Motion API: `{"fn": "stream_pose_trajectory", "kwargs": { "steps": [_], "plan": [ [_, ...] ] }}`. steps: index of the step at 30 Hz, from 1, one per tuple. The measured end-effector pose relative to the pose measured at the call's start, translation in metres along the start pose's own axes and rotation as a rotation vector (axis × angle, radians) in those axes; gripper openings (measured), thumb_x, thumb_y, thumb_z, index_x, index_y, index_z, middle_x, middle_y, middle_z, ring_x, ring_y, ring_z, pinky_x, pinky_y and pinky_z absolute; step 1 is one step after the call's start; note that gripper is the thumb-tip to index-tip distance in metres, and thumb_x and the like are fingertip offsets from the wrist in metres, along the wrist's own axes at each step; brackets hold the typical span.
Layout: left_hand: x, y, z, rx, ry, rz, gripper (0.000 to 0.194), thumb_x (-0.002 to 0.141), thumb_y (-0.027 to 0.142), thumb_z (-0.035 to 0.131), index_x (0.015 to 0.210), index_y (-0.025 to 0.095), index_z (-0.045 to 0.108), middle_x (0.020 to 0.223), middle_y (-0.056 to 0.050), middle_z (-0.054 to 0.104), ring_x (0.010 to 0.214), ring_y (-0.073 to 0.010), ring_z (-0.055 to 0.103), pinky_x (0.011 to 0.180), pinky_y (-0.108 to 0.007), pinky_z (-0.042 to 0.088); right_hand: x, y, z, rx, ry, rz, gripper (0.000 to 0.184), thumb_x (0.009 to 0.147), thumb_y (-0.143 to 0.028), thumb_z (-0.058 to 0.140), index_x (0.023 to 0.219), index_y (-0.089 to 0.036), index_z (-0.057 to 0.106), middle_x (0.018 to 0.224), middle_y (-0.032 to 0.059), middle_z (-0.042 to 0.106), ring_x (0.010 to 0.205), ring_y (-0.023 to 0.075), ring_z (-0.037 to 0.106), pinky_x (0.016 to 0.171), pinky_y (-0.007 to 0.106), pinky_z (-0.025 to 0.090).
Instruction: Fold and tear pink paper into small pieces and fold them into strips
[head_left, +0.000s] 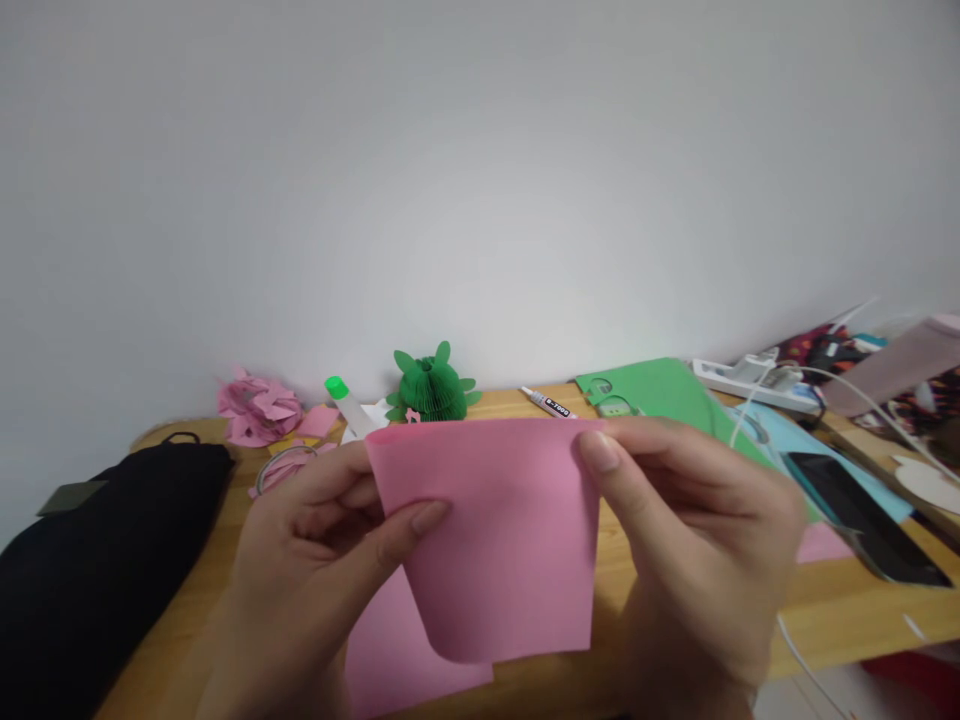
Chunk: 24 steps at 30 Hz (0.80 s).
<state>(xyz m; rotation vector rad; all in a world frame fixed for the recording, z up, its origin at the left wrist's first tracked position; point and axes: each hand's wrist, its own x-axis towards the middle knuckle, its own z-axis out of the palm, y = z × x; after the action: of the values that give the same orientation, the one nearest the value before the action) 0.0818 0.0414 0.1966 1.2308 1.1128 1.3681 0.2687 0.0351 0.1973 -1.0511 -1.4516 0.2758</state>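
A sheet of pink paper [495, 540] hangs upright in front of me, bent over at its left side. My left hand [315, 560] grips its left edge, thumb flat on the near face and fingers behind. At the upper right corner, my right hand [697, 540] pinches the paper between thumb and forefinger. Below it on the wooden table lies another pink sheet [397, 650], partly covered by the held one. Just beyond the paper's top edge sits a green pleated paper figure [433, 385], its lower part hidden.
A glue stick [346, 403], crumpled pink paper [259, 408] and a glue tube [549, 402] lie at the back. Green sheets [660, 395], a phone [862, 510] and a power strip [757, 380] are on the right. Black cloth [120, 560] covers the left.
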Motion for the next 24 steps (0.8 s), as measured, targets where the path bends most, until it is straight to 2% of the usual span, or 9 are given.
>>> {"fn": "stream_pose_trajectory", "kwargs": {
  "steps": [5,9,11,15,20,24],
  "plan": [
    [-0.007,0.0,0.007,0.027,0.108,0.006,0.016,0.067,0.019,0.077,0.08,0.027,0.074,0.075,0.003,0.075,0.067,-0.0138,0.069,0.057,-0.015,0.056,0.002,0.004,0.003,0.005,0.022,-0.044,0.018,0.078,-0.01,0.067,0.084,-0.026,0.071,0.068,-0.0045,0.07,0.055,0.0094,0.062,0.051,0.021,0.049],
    [-0.013,0.0,0.019,-0.025,0.167,0.017,0.027,0.065,0.019,0.076,0.091,0.027,0.07,0.081,0.002,0.073,0.072,-0.0144,0.068,0.061,-0.017,0.055,0.003,0.006,0.006,0.016,0.001,-0.038,0.016,0.079,-0.011,0.067,0.083,-0.026,0.071,0.066,-0.0051,0.069,0.052,0.0086,0.059,0.051,0.022,0.048],
    [-0.014,-0.002,0.024,-0.051,0.192,0.004,0.027,0.065,0.02,0.077,0.091,0.026,0.069,0.082,0.002,0.073,0.073,-0.0147,0.067,0.06,-0.018,0.054,0.003,0.007,0.007,0.017,-0.028,-0.046,0.017,0.078,-0.011,0.067,0.083,-0.027,0.071,0.065,-0.0058,0.068,0.051,0.0081,0.059,0.051,0.021,0.048],
    [-0.007,-0.009,0.023,-0.097,0.145,-0.065,0.012,0.068,0.027,0.078,0.074,0.02,0.07,0.067,0.0,0.07,0.06,-0.0125,0.063,0.052,-0.018,0.051,0.001,0.012,0.005,-0.005,-0.038,-0.055,0.017,0.077,-0.011,0.069,0.083,-0.027,0.071,0.066,-0.0053,0.069,0.052,0.0084,0.059,0.049,0.021,0.047],
    [0.004,-0.015,0.015,-0.276,0.1,0.048,0.008,0.072,0.021,0.075,0.066,0.02,0.07,0.061,0.003,0.068,0.055,-0.0074,0.061,0.053,-0.015,0.051,-0.003,0.018,0.001,0.004,0.072,-0.026,0.015,0.076,-0.013,0.071,0.084,-0.025,0.073,0.069,-0.0029,0.07,0.056,0.0102,0.061,0.049,0.022,0.046],
    [0.009,-0.019,0.009,-0.263,0.11,0.102,0.007,0.073,0.024,0.075,0.067,0.02,0.071,0.06,0.002,0.065,0.053,-0.0076,0.059,0.052,-0.017,0.05,-0.004,0.019,0.003,0.043,0.149,0.02,0.014,0.074,-0.015,0.073,0.083,-0.025,0.074,0.068,-0.0034,0.069,0.056,0.0084,0.058,0.05,0.021,0.043]
  ]
}}
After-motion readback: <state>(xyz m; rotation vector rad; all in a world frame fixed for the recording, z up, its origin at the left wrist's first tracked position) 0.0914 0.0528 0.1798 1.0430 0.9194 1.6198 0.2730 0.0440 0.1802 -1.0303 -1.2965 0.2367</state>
